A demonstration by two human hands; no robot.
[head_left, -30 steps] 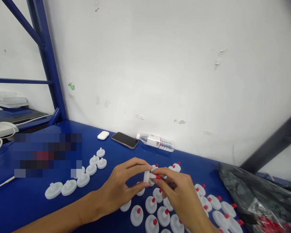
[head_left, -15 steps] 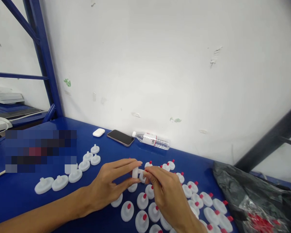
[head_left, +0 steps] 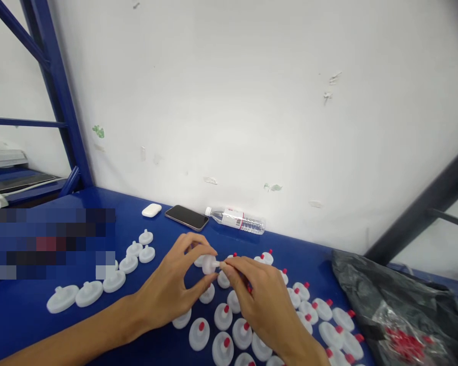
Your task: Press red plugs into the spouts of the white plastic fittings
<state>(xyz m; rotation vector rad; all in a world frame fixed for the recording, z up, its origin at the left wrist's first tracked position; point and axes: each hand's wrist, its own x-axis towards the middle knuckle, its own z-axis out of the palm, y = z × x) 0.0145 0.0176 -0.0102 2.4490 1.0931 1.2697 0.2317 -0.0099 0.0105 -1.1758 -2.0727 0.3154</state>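
Between thumb and fingers, my left hand (head_left: 175, 284) grips the rim of a white round disc (head_left: 209, 265), its narrow stem pointing right. The fingertips of my right hand (head_left: 259, 295) are pinched together at the end of that stem; whatever cap they hold is hidden. Below and to the right of my hands lie several white discs with red caps (head_left: 223, 348) on their stems. On the left, several discs without red caps (head_left: 89, 293) form a loose line on the blue table (head_left: 130, 325).
Along the wall lie a white case (head_left: 151, 210), a phone (head_left: 187, 217) and a clear bottle (head_left: 235, 219). At the right, a dark plastic bag (head_left: 389, 290) lies beneath a clear bag of red caps (head_left: 408, 343). A blurred patch covers part of the left side.
The held disc has turned to show more of its face and its stem. My left fingers have spread around it, and the whole view has shifted slightly.
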